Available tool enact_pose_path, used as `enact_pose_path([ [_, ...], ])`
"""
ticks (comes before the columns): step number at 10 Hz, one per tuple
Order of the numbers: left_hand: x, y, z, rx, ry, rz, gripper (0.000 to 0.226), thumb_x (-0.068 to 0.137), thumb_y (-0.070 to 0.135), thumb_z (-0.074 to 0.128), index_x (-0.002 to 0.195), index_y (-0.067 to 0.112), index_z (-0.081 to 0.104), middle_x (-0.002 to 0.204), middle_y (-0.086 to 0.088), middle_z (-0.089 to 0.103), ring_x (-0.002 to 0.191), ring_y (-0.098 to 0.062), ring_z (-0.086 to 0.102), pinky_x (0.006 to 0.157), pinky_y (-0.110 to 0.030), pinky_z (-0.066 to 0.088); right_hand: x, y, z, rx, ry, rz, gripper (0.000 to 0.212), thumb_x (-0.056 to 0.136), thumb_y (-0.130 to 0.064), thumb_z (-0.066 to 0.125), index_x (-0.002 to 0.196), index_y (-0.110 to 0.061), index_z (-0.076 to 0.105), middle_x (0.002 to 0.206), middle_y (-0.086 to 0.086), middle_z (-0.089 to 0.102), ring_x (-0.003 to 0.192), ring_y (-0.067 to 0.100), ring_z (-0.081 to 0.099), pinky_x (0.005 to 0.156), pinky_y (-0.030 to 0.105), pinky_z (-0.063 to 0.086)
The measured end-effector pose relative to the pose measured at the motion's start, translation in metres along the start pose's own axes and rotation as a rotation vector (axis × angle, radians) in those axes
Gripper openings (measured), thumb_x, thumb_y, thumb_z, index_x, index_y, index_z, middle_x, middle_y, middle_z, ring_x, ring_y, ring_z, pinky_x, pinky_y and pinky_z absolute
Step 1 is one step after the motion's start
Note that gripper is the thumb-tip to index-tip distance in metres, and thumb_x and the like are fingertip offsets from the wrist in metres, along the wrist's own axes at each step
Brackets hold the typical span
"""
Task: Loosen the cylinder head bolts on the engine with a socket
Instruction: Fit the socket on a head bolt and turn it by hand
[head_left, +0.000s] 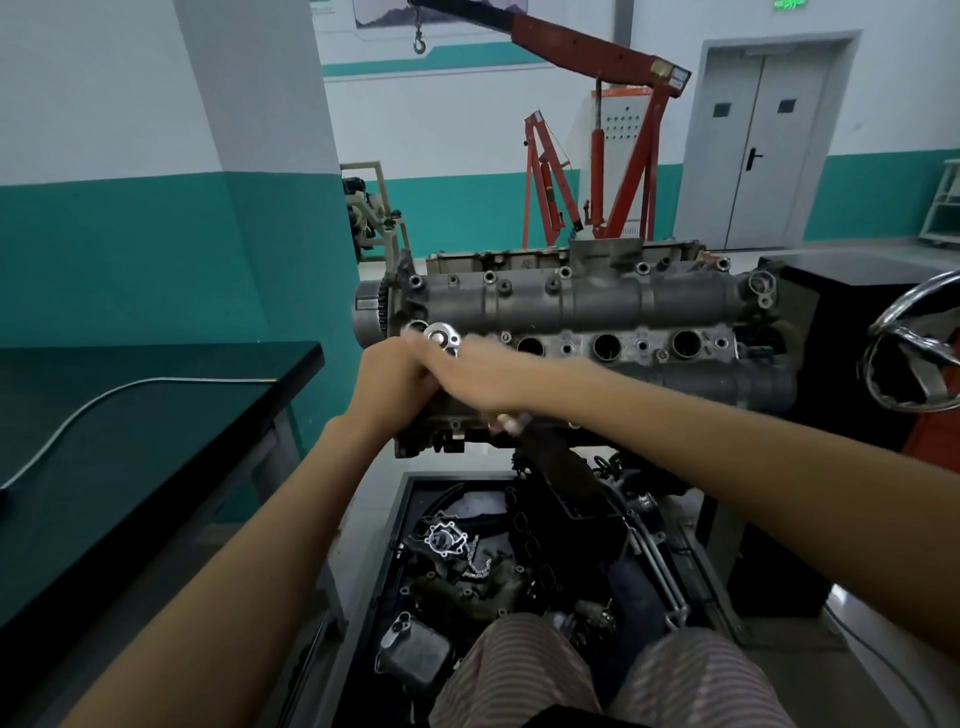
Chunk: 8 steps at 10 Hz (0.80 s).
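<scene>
A: Start nearest. What sits below the engine (571, 322)?

B: Striped trouser legs (524, 675) at the bottom edge, then a black tray (402, 525) under the engine, full of loose parts: a shiny gasket-like plate (445, 538), a bit of chain (475, 564), a finned grey housing (413, 654).

A: And the hands?

B: Both meet at the engine's near left corner. The left hand (387, 376) is curled around something there, pressed against the right hand (483, 371). The right one lies over the ratchet (441, 336), fingers wrapped on its handle; only the round chrome head shows above the knuckles. The picture is blurred there, so I cannot tell exactly what the left fingers clasp, though they are closed tight.

A: Where is the socket?

B: Hidden beneath the ratchet head, if it is there at all. The head sits over the left end of the engine's top face, beside the first of the round holes (530, 345).

A: What lies left of the engine?

B: A dark bench (156, 415) with a grey cable (104, 405) curving across it.

A: Right of it?

B: A chrome wheel (914, 353) against a black box (841, 332).

A: Behind it?

B: A red crane (623, 130) with a hook (419, 40), a grey double door (758, 150), and white walls banded teal.
</scene>
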<state>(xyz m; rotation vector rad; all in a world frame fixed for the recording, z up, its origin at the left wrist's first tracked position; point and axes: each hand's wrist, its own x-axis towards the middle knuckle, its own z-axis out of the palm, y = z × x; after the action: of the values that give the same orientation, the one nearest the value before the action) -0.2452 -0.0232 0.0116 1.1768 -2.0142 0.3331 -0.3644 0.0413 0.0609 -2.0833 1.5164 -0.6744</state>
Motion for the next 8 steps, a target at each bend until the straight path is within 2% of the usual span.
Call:
enact_pose_path([
  [1,-0.001,0.003,0.000,0.016,0.032,0.031,0.032,0.085,0.029,0.054,0.055,0.020,0.049,0.054,-0.006,0.055,0.051,-0.027,0.050,0.045,-0.026,0.021,0.003,0.007,-0.033,-0.878,0.305,-0.265,0.070,0.088,-0.068,0.016,0.068,-0.013,0.053,0.059,-0.001,0.046,0.054,0.013,0.048,0.048,0.026,0.029],
  [2,0.000,0.002,0.002,0.052,0.019,0.009,0.031,0.088,0.019,0.058,0.060,0.006,0.054,0.056,-0.015,0.059,0.054,-0.034,0.054,0.046,-0.028,0.019,0.009,0.014,-0.031,-0.977,0.469,-0.302,0.061,0.091,-0.063,0.019,0.076,-0.014,0.051,0.057,-0.003,0.041,0.058,0.016,0.050,0.049,0.026,0.024],
  [3,0.000,0.002,0.001,0.080,-0.019,-0.030,0.043,0.081,0.004,0.054,0.048,0.015,0.029,0.049,-0.013,0.051,0.051,-0.030,0.044,0.045,-0.026,0.015,0.001,0.016,0.010,-0.487,0.532,-0.118,0.059,0.091,-0.063,0.021,0.093,-0.011,0.047,0.079,0.003,0.055,0.076,0.021,0.057,0.063,0.030,0.036],
  [4,0.000,0.004,-0.002,0.031,-0.039,-0.020,0.039,0.079,0.007,0.049,0.049,0.019,0.026,0.048,-0.010,0.052,0.049,-0.028,0.044,0.045,-0.030,0.026,-0.005,-0.007,0.016,0.794,-0.004,0.249,0.063,0.093,-0.061,0.020,0.082,-0.005,0.047,0.073,0.008,0.049,0.061,0.018,0.048,0.058,0.026,0.036],
  [5,0.000,0.003,-0.005,-0.040,-0.038,-0.043,0.030,0.081,0.019,0.049,0.053,0.012,0.043,0.054,-0.011,0.054,0.054,-0.029,0.047,0.051,-0.032,0.028,0.004,-0.008,0.000,0.318,-0.005,0.093,0.071,0.093,-0.060,0.008,0.061,-0.008,0.043,0.049,0.004,0.041,0.042,0.014,0.041,0.047,0.021,0.036],
  [6,0.001,0.002,0.001,0.063,0.008,0.022,0.033,0.092,0.030,0.055,0.074,0.003,0.063,0.067,-0.017,0.064,0.063,-0.034,0.057,0.051,-0.029,0.024,0.006,-0.004,-0.026,-0.710,0.279,-0.174,0.072,0.091,-0.063,0.009,0.053,-0.013,0.043,0.054,0.002,0.045,0.049,0.013,0.044,0.048,0.025,0.028],
  [7,0.001,0.000,0.002,0.035,0.020,0.035,0.030,0.092,0.023,0.057,0.067,0.007,0.052,0.063,-0.017,0.062,0.057,-0.032,0.055,0.046,-0.026,0.014,0.013,0.004,-0.023,-0.859,0.411,-0.276,0.069,0.089,-0.067,0.013,0.049,-0.015,0.037,0.050,-0.001,0.040,0.046,0.012,0.039,0.046,0.024,0.020],
  [8,-0.002,0.005,-0.001,-0.006,0.053,0.061,0.048,0.081,0.009,0.057,0.051,0.025,0.022,0.046,-0.016,0.052,0.040,-0.021,0.036,0.046,-0.020,0.009,0.008,0.006,0.003,-0.324,0.410,-0.056,0.068,0.089,-0.068,0.014,0.058,-0.015,0.043,0.055,0.000,0.045,0.049,0.014,0.044,0.048,0.023,0.030],
])
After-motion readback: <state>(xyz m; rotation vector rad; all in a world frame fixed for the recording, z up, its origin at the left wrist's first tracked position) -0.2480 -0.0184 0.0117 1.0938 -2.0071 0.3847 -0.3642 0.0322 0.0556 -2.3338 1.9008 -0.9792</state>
